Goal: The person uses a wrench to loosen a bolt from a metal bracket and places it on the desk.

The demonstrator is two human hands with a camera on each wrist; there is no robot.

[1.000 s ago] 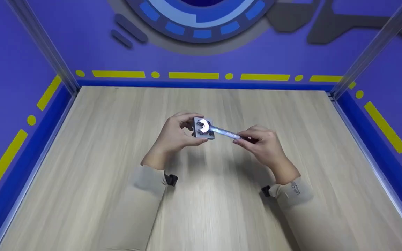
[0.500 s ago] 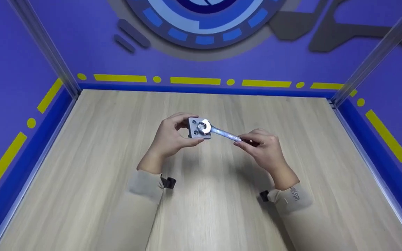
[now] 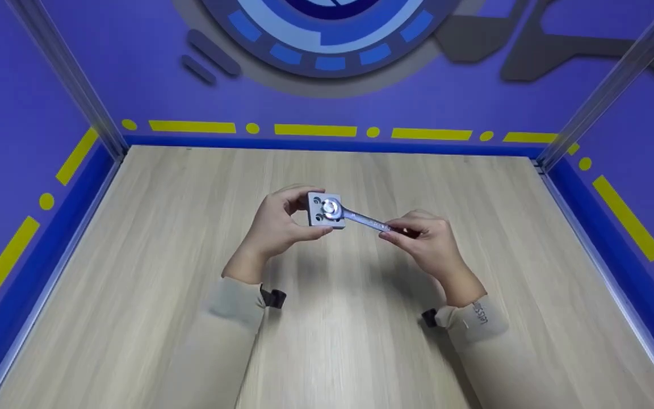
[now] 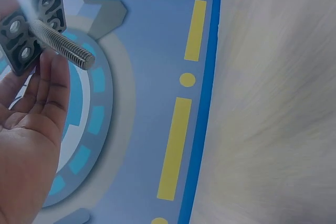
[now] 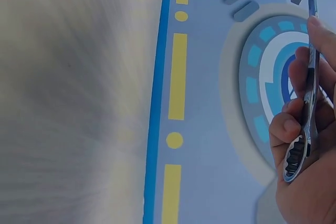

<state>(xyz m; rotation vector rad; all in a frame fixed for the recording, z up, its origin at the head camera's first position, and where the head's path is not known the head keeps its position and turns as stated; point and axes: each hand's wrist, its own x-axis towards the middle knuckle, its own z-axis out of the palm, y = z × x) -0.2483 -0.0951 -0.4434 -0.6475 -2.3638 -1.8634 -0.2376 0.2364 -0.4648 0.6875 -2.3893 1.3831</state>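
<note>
And here we are, right at the centre of the head view: a small grey plate [image 3: 315,209], held up above the wooden table [image 3: 327,341] and tilted to show its face. The left hand [image 3: 273,224] has it from nine o'clock, fingers on the top edge and thumb on the bottom edge, a firm hold. Two holes show on that face, one towards ten o'clock and one towards eight, and a shiny bolt [image 3: 330,208] sits through the middle. Over in the left wrist view, its threaded shaft pokes out of the plate's back towards four o'clock!

Now the wrench [image 3: 364,218]: one end is at the bolt's head, though glare hides how snugly it fits, and the handle slopes away between three and four o'clock. Out there the right hand [image 3: 426,236] has the handle pinched between thumb and fingers. The right wrist view gives us the toothed ring [image 5: 286,169] at the wrench's six o'clock end, down by the palm. Beige sleeves [image 3: 213,341] come in from seven and five, and the purple wall [image 3: 315,108] with yellow dashes stands at twelve
</note>
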